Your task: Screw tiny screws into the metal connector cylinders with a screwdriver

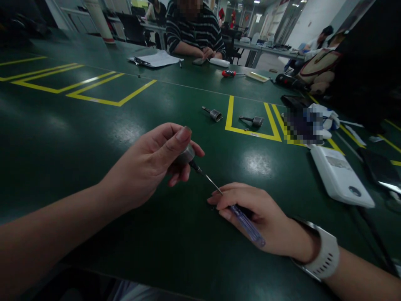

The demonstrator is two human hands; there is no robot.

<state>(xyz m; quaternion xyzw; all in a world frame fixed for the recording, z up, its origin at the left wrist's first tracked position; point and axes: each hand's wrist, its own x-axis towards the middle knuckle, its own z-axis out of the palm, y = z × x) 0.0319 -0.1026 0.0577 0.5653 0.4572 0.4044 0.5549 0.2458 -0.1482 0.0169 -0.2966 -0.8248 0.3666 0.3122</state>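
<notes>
My left hand (156, 163) grips a hole saw (185, 155) by its grey metal cup, thumb on top and fingers curled beneath. The dark shank of the hole saw points down to the right. In my right hand (250, 213) is a screwdriver (249, 228) with a clear purple handle. Its thin blade reaches up to the shank and seems to touch it near the tip. Two similar hole saws lie beyond my hands: one hole saw (215, 115) on bare green tabletop, another hole saw (257, 121) inside a yellow taped outline.
A white power bank (341, 175) lies at right with a cable. Farther back on the green table (78, 146) are a red-handled screwdriver (228, 73) and papers (156, 59). A person in a striped top (194, 33) sits opposite, forearms on the table.
</notes>
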